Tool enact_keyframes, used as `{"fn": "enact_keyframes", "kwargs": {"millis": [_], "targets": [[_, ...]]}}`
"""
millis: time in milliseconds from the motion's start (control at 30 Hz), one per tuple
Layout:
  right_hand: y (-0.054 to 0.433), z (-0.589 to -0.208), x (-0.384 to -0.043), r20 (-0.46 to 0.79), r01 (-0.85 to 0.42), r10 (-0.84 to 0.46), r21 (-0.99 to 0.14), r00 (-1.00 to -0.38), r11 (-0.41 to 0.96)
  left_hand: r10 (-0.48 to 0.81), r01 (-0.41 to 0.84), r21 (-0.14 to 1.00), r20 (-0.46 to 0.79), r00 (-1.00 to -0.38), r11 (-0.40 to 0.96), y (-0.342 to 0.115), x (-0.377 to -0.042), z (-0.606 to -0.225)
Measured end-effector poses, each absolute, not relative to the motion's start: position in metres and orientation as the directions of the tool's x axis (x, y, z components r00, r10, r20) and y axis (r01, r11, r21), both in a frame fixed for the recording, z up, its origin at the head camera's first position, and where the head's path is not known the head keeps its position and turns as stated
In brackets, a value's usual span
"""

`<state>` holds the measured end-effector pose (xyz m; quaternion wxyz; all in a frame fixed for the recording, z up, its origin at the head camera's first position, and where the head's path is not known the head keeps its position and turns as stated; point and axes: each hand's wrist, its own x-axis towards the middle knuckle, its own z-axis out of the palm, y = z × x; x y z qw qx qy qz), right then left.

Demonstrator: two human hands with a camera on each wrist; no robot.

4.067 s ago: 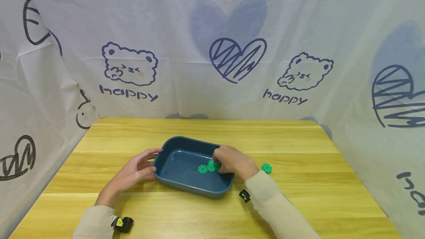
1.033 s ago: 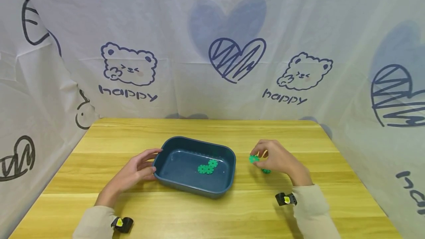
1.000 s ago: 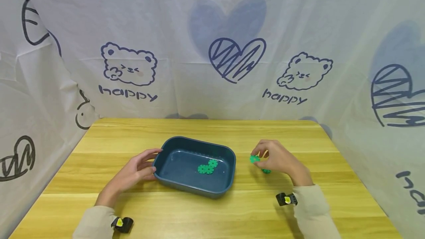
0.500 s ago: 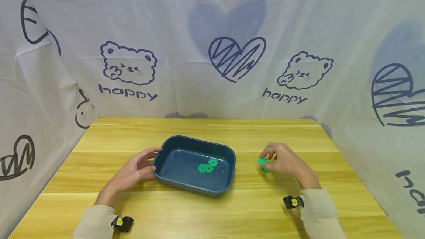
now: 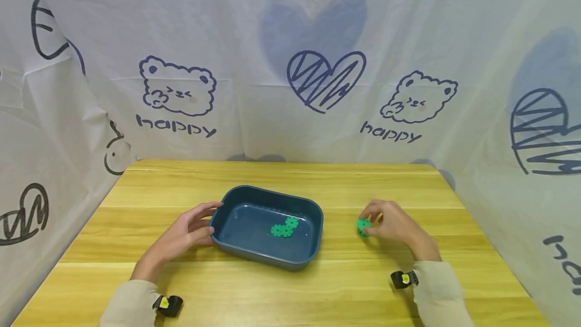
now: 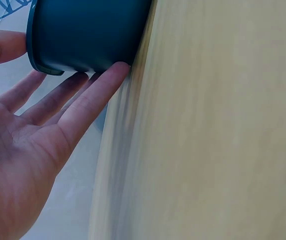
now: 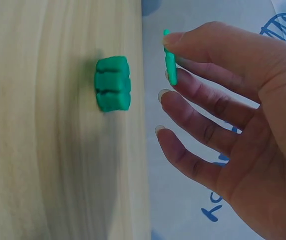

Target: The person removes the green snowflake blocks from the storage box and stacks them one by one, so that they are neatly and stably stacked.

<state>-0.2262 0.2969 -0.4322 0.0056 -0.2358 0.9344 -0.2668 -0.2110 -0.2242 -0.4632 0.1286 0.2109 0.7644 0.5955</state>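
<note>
Pinches green disc point(image 7: 170, 65), nearly level, between thumb and fingers of right hand point(image 5: 391, 222). Holds it just above green stack point(image 7: 113, 84) sitting flat on worktop point(image 5: 254, 296), not touching; cannot tell exact centring. Touches dark blue tray point(image 5: 247, 228) with extended fingers of left hand point(image 5: 183, 233), farther from stack.

Soft light casts faint shadows on the table point(image 5: 340, 296), the wrist views looking dimmer.
</note>
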Motion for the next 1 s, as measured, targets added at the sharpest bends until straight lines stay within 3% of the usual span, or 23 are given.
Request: {"fn": "enact_keyframes", "kwargs": {"millis": [1000], "targets": [[0.31, -0.448, -0.228, 0.093, -0.412, -0.426, -0.501, -0.9, 0.761, 0.48, 0.172, 0.964, 0.054, -0.876, 0.205, -0.224, -0.211, -0.463]]}}
